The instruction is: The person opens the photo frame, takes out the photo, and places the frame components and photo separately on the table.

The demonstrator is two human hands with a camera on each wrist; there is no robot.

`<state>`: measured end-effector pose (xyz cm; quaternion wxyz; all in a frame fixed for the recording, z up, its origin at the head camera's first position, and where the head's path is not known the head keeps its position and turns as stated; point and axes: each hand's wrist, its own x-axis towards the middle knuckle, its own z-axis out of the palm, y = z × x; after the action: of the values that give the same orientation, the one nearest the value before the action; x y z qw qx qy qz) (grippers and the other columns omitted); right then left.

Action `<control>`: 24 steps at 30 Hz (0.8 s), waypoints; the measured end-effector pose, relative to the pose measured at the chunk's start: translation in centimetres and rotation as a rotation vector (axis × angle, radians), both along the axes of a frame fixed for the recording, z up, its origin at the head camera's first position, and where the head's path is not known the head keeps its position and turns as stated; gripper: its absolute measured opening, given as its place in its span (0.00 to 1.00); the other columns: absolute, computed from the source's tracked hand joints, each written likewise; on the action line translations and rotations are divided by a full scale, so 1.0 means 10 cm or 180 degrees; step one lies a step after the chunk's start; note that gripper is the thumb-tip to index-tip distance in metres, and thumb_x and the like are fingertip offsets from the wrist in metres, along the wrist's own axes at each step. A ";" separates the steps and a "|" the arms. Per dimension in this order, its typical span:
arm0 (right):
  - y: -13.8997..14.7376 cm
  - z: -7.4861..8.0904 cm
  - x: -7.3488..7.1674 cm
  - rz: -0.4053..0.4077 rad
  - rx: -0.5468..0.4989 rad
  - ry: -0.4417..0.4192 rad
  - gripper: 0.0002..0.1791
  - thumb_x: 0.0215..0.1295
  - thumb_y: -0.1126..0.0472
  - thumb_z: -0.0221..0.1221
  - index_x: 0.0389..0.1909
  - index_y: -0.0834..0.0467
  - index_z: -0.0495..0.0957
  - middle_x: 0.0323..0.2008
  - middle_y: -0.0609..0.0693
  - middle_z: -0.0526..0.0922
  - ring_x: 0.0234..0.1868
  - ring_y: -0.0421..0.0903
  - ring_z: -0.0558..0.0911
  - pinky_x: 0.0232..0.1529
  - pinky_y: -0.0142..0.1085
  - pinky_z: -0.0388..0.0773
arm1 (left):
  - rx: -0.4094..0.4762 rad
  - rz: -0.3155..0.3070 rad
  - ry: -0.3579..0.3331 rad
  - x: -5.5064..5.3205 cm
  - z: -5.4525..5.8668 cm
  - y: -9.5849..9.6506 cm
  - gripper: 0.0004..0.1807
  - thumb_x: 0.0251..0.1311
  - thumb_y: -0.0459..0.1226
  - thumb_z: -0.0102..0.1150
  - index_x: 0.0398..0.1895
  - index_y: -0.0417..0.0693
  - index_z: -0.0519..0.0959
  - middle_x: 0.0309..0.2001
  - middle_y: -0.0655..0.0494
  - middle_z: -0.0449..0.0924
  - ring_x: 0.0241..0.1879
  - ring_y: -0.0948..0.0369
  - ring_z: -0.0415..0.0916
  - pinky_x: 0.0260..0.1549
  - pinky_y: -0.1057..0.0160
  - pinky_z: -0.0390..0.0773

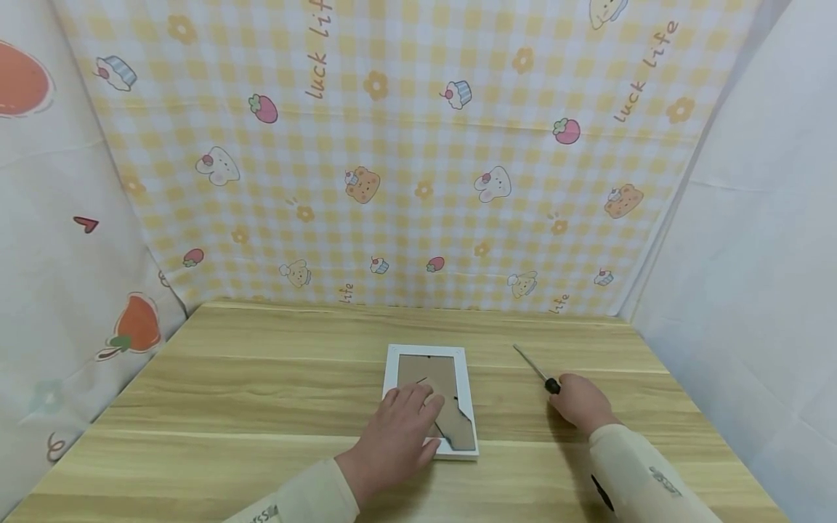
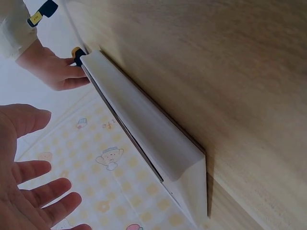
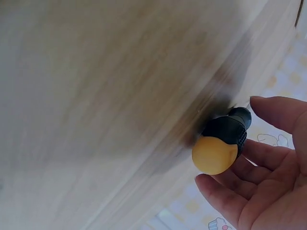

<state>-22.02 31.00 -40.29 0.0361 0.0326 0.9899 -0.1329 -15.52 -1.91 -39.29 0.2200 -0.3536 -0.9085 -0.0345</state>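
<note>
A white photo frame [image 1: 461, 378] lies on the table with its brown backing board [image 1: 425, 367] facing up. Over its lower left part is my left hand [image 1: 400, 436], hiding some of the board. The left wrist view shows that left hand [image 2: 33, 177] with fingers loosely spread, beside the frame's white edge [image 2: 144, 120], holding nothing. To the right, my right hand [image 1: 580, 402] has its fingers round the handle of a screwdriver [image 1: 532, 367], whose shaft points away to the left. Its yellow-and-black handle [image 3: 214, 155] sits between thumb and fingers, low over the wood.
The wooden table [image 1: 261, 392] meets a yellow checked cloth [image 1: 405, 218] at the back. White cloths hang on the left and right sides. Small dark tabs and a dark thin strut [image 1: 440, 430] show on the frame's back.
</note>
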 end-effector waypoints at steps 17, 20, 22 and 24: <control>-0.08 0.03 -0.07 -0.0131 0.0119 -0.0063 0.09 0.62 0.65 0.55 0.23 0.63 0.74 0.20 0.53 0.75 0.23 0.49 0.72 0.25 0.41 0.70 | 0.0015 0.0037 -0.0070 -0.01 0.00 -0.02 0.25 0.57 0.49 0.64 0.53 0.47 0.72 0.54 0.50 0.73 0.56 0.53 0.70 0.52 0.53 0.70; -0.11 0.04 -0.08 -0.0161 0.0124 -0.0056 0.08 0.61 0.66 0.53 0.23 0.63 0.73 0.21 0.53 0.75 0.23 0.50 0.72 0.25 0.41 0.71 | 0.0066 0.0033 -0.0107 -0.03 0.00 -0.04 0.24 0.57 0.47 0.64 0.53 0.46 0.71 0.54 0.49 0.73 0.56 0.53 0.70 0.52 0.53 0.70; -0.11 0.04 -0.09 -0.0173 0.0133 -0.0055 0.09 0.61 0.66 0.52 0.22 0.62 0.72 0.21 0.54 0.75 0.23 0.50 0.72 0.24 0.42 0.71 | 0.0117 0.0033 -0.0133 -0.04 0.00 -0.05 0.24 0.57 0.46 0.64 0.53 0.46 0.71 0.54 0.48 0.73 0.55 0.53 0.70 0.53 0.52 0.71; -0.11 0.03 -0.10 -0.0181 0.0128 -0.0064 0.09 0.61 0.66 0.52 0.22 0.62 0.72 0.22 0.54 0.76 0.23 0.50 0.72 0.25 0.42 0.71 | 0.0150 0.0037 -0.0136 -0.06 0.00 -0.07 0.23 0.58 0.45 0.63 0.53 0.45 0.71 0.54 0.48 0.73 0.55 0.53 0.71 0.53 0.51 0.72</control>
<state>-22.99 29.95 -39.98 0.0416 0.0627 0.9907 -0.1135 -16.09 -2.61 -39.33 0.2090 -0.3423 -0.9139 -0.0622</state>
